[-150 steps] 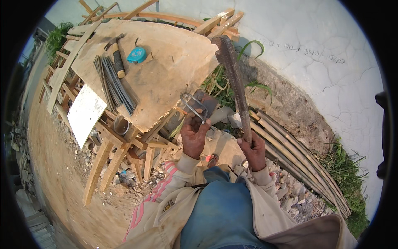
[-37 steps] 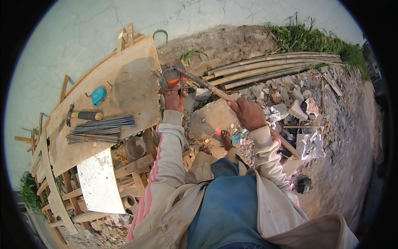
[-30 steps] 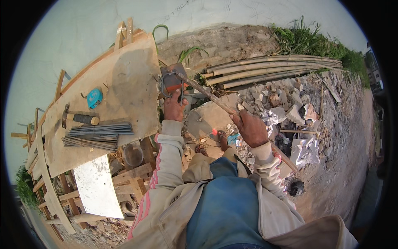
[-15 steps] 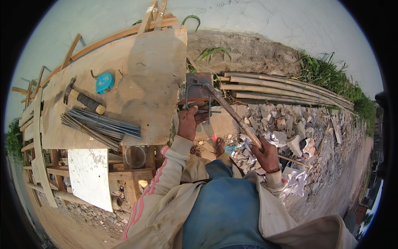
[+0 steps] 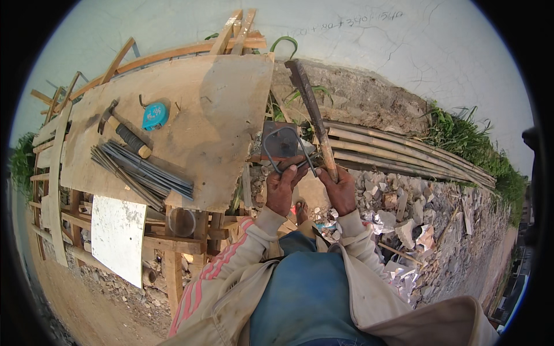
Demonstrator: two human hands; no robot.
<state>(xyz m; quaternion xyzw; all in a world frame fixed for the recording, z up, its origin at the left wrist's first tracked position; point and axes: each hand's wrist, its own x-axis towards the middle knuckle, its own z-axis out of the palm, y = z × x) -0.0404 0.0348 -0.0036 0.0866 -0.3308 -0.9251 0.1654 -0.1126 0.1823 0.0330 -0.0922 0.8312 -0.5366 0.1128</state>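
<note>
beside the pale wall (image 5: 444, 69), the left hand (image 5: 281, 194) pinches a bent rod (image 5: 305, 151), just left of a long bar (image 5: 315, 118). the right hand (image 5: 340, 192) wraps the bar's near end; its axis points away, leaning left.

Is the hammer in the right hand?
No, the hammer lies on the board near the tape measure, while the right hand grips a long bar.

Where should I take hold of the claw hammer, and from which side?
Probably the dark-wrapped handle, from above, toward its bare butt end: that angles right and toward the wearer, while metal rods lie close along its near side.
</note>
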